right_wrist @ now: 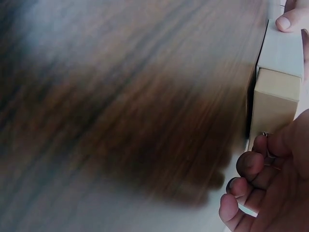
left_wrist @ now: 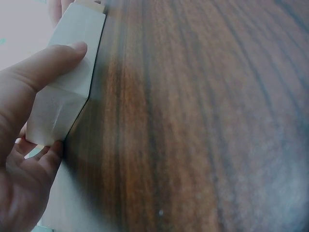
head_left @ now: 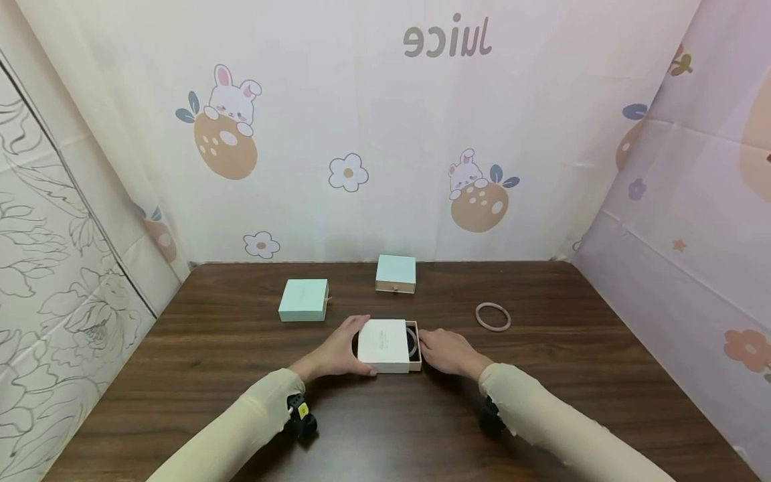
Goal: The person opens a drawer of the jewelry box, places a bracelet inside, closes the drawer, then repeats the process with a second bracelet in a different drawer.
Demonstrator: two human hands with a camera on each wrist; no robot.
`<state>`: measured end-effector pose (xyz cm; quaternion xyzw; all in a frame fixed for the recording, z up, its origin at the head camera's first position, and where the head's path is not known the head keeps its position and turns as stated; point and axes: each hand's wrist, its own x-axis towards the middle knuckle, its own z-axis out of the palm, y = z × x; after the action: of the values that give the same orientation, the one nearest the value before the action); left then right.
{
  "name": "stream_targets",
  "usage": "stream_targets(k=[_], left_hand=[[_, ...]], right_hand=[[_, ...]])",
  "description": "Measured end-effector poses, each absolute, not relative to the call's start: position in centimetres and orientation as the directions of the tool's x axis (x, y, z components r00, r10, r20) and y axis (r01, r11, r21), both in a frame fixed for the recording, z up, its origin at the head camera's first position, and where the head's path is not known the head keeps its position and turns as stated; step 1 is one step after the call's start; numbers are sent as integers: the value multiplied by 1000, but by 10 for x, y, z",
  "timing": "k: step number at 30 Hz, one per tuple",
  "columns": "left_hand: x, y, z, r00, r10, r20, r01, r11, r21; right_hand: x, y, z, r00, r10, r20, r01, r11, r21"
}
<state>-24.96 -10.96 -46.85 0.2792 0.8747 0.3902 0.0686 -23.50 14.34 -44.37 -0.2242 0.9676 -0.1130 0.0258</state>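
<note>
One dark brown wooden bench (head_left: 385, 428) carries, midway between its side edges, a square white cardboard sleeve (head_left: 382, 343) gripped by the left hand (head_left: 336, 348); the right hand (head_left: 447, 349) pinches the cream cardboard drawer's (right_wrist: 274, 111) small metallic pull (right_wrist: 265, 134); sliding straight should avoid jamming.

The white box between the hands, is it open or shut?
The white box is partly open: its drawer sticks out, and part of a ring shows inside.
</note>
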Motion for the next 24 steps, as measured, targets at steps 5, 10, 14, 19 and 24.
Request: stream_targets(k=[5, 10, 14, 19, 24], left_hand=[[-248, -110, -470, -835, 541, 95, 437, 548, 713], [-246, -110, -472, -835, 542, 91, 439, 558, 704], [-247, -111, -470, -833, 545, 97, 444, 553, 705], [-249, -111, -471, -832, 546, 100, 448, 554, 701], [-248, -111, -471, -831, 547, 105, 451, 550, 703]], right_hand=[[-234, 140, -447, -903, -429, -28, -411, 880, -240], [-232, 135, -451, -902, -430, -20, -414, 880, -233], [-232, 131, -448, -904, -428, -4, -413, 876, -250], [-232, 127, -448, -907, -421, -4, -406, 879, -250], [-233, 123, -451, -903, -429, -18, -413, 879, -238]])
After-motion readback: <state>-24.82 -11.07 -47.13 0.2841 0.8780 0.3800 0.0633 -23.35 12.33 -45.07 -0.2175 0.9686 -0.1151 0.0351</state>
